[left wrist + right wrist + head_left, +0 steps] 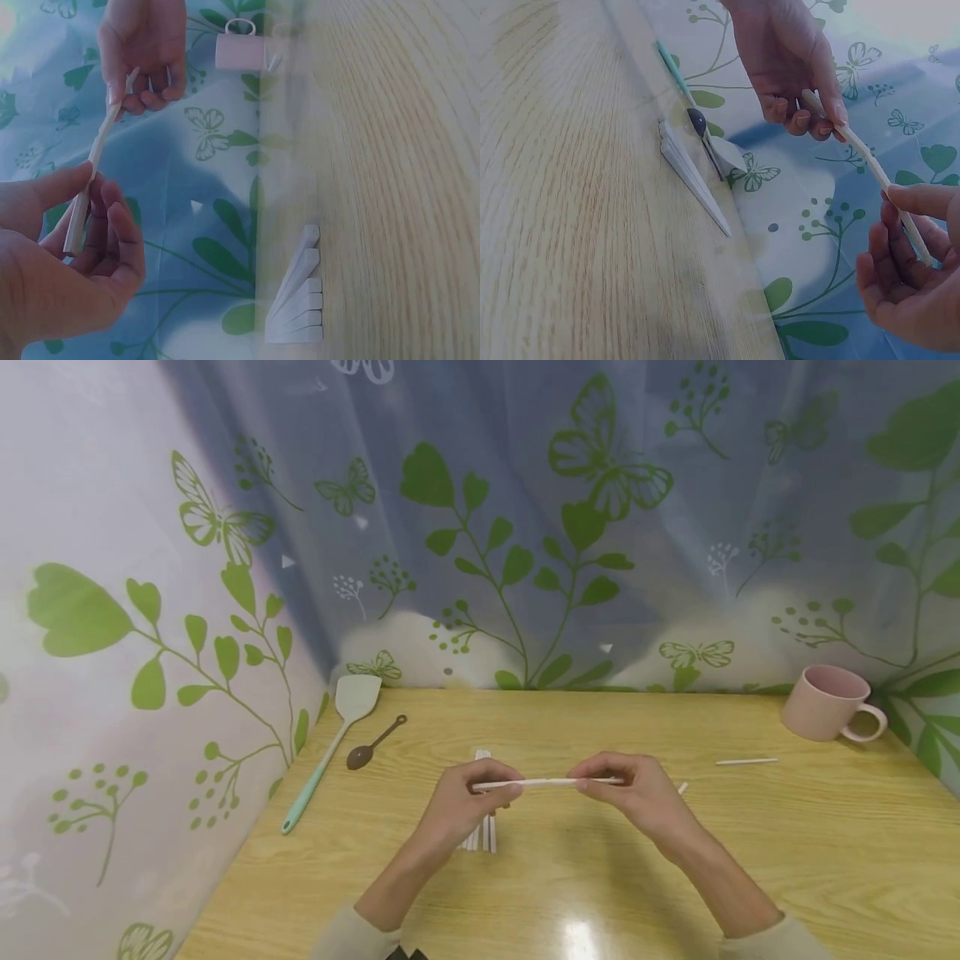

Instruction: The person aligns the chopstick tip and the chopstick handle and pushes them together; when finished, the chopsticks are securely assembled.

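A pale chopstick (547, 782) is held level above the table between both hands. My left hand (467, 797) pinches one end between thumb and fingers; my right hand (641, 792) pinches the other. In the left wrist view the chopstick (97, 146) looks bent and splintered near its middle, and the right wrist view shows the same bend. Below and behind my left hand lies a fanned bundle of several white chopsticks (304, 307), partly hidden in the head view. Past my right hand rests a short stick piece (747, 762), with another piece (682, 788) partly hidden behind the hand.
On the left of the wooden table (555, 893) lie a spatula (321, 774) with a mint handle and a small brown spoon (362, 756). A pink mug (821, 706) stands at the back right. Leaf-patterned curtain (495, 527) hangs along the back edge.
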Action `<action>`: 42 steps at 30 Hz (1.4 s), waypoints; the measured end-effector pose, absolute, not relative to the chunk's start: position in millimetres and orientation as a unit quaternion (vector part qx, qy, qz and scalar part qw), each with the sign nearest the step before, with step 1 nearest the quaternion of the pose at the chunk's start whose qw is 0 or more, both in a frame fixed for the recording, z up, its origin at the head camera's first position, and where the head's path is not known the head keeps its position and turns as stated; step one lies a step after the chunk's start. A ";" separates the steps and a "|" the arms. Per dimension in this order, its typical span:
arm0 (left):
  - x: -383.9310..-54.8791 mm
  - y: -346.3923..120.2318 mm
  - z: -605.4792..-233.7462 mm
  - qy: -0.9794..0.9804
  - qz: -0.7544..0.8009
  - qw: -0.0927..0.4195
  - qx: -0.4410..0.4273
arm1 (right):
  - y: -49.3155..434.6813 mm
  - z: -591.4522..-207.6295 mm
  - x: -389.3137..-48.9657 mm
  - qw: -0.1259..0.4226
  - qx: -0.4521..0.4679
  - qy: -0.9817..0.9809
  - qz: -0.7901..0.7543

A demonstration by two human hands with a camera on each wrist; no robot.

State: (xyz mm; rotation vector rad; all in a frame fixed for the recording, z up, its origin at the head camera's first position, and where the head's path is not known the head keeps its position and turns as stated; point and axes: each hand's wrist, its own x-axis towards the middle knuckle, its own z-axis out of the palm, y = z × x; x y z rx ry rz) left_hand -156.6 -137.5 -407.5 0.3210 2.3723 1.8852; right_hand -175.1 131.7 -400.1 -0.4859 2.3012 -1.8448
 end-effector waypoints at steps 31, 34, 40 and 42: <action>-156.5 -118.0 -406.9 0.767 0.624 0.022 0.149 | 114.8 -405.1 -170.9 0.055 -0.158 0.740 -0.652; -157.4 -117.5 -408.1 0.768 0.623 0.026 0.148 | 115.8 -407.9 -172.2 0.054 -0.168 0.740 -0.650; -156.9 -121.8 -416.8 0.760 0.632 0.049 0.141 | 119.0 -416.7 -178.4 0.082 -0.202 0.722 -0.657; -155.8 -124.1 -419.6 0.757 0.636 0.059 0.137 | 121.3 -419.7 -180.2 0.087 -0.204 0.720 -0.658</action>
